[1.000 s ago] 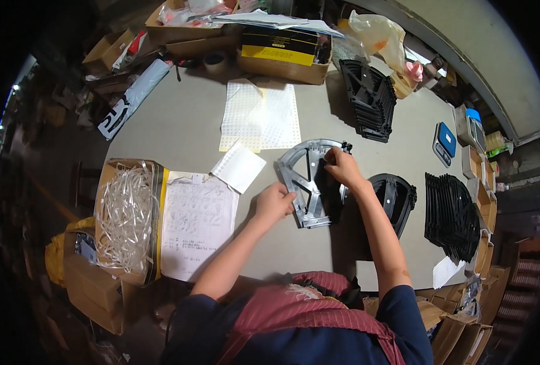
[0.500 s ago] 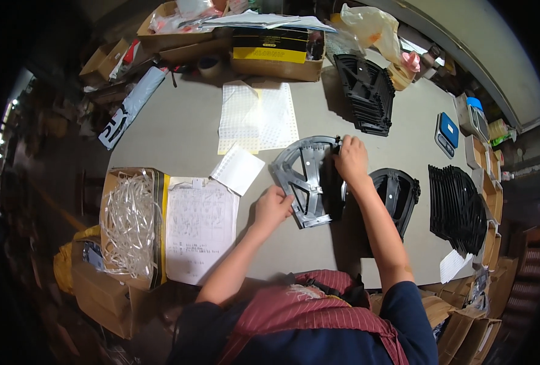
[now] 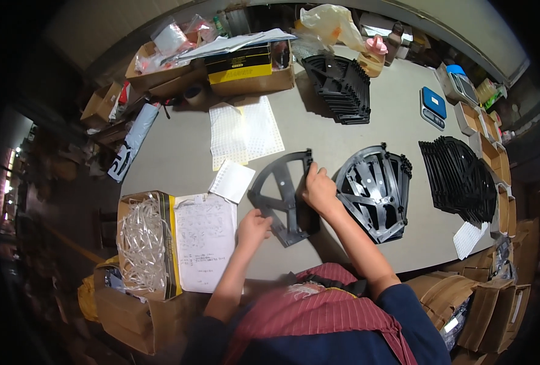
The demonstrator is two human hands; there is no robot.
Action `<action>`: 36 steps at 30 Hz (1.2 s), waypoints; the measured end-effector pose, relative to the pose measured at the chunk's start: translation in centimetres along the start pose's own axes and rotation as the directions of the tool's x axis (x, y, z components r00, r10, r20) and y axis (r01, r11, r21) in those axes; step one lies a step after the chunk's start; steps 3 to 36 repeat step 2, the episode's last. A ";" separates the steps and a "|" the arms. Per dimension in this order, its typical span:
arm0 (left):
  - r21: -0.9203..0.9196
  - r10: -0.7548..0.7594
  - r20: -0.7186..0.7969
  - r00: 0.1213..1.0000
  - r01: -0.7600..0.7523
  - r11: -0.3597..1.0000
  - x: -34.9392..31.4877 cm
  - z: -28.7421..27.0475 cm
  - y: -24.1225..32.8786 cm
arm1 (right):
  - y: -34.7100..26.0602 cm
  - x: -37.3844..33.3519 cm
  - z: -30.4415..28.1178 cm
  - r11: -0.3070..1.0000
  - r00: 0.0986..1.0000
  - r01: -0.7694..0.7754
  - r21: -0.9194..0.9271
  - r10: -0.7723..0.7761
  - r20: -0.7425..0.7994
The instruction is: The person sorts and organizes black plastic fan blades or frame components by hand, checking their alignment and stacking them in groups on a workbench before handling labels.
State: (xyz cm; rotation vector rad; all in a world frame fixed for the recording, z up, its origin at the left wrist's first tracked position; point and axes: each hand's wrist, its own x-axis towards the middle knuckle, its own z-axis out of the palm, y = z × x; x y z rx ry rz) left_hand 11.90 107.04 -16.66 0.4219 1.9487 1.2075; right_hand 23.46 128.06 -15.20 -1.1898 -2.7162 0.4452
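A black plastic fan-shaped frame [image 3: 287,190] with cut-out openings is held tilted over the table in front of me. My right hand [image 3: 320,190] grips its right edge near the top. My left hand [image 3: 254,229] has its fingers closed at the lower left edge; the exact contact there is partly hidden. Just right of my right hand lies a stack of similar frames [image 3: 376,198]. Its shiny top piece bears a small white dot, while none shows on the held frame. Left of the held frame lies a small white sticker sheet [image 3: 233,181].
Larger dotted sticker sheets [image 3: 245,131] lie beyond. More black frames are stacked at the back [image 3: 343,91] and right [image 3: 458,176]. A blue-topped scale [image 3: 433,106] stands at right. Left are a box of clear strips [image 3: 143,246] and a handwritten sheet [image 3: 206,243].
The dotted grey-looking frame is out of my hands, and a similar one now tops the right stack. I hold a frame showing no dot. The whole view has shifted.
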 end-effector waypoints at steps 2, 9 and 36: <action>-0.075 -0.063 0.005 0.998 0.063 0.995 -1.0 0.2 0.8 | 0.2 -0.3 -0.3 0.998 0.999 0.021 0.059 -0.019 -0.047; -0.075 -0.063 0.005 0.998 0.063 0.995 -1.0 0.2 0.8 | 0.2 -0.3 -0.3 0.998 0.999 0.021 0.059 -0.019 -0.047; -0.075 -0.063 0.005 0.998 0.063 0.995 -1.0 0.2 0.8 | 0.2 -0.3 -0.3 0.998 0.999 0.021 0.059 -0.019 -0.047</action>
